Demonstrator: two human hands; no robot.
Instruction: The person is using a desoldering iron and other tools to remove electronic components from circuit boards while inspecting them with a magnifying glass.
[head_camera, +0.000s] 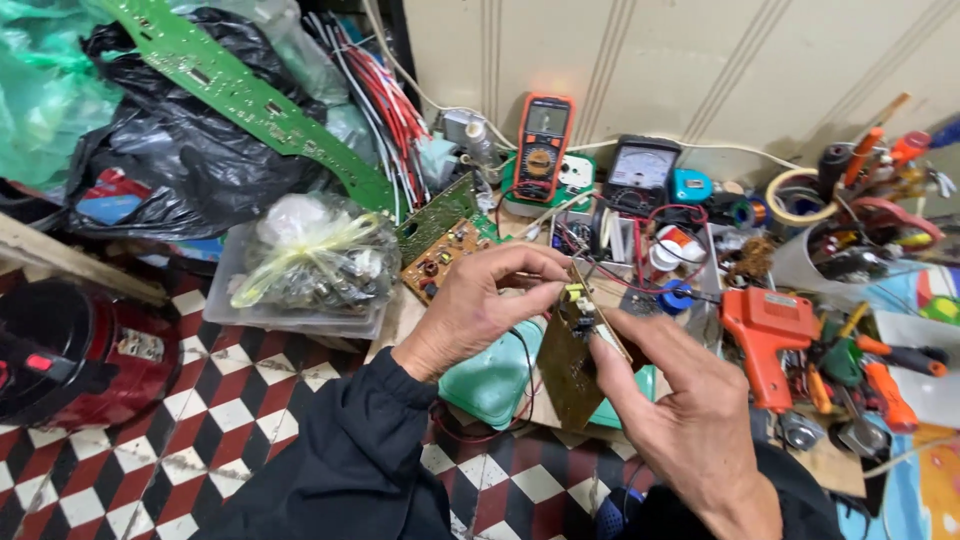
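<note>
At center, the left hand (478, 305) and the right hand (680, 420) together pinch a small brown circuit board (570, 365), held upright above a green plastic casing (495, 380). An orange glue gun (765, 335) lies at three o'clock, an orange multimeter (543, 148) at twelve.

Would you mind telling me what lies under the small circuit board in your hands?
Under the circuit board lies a green plastic lid with wires across it. Both hands cover the rest.
</note>
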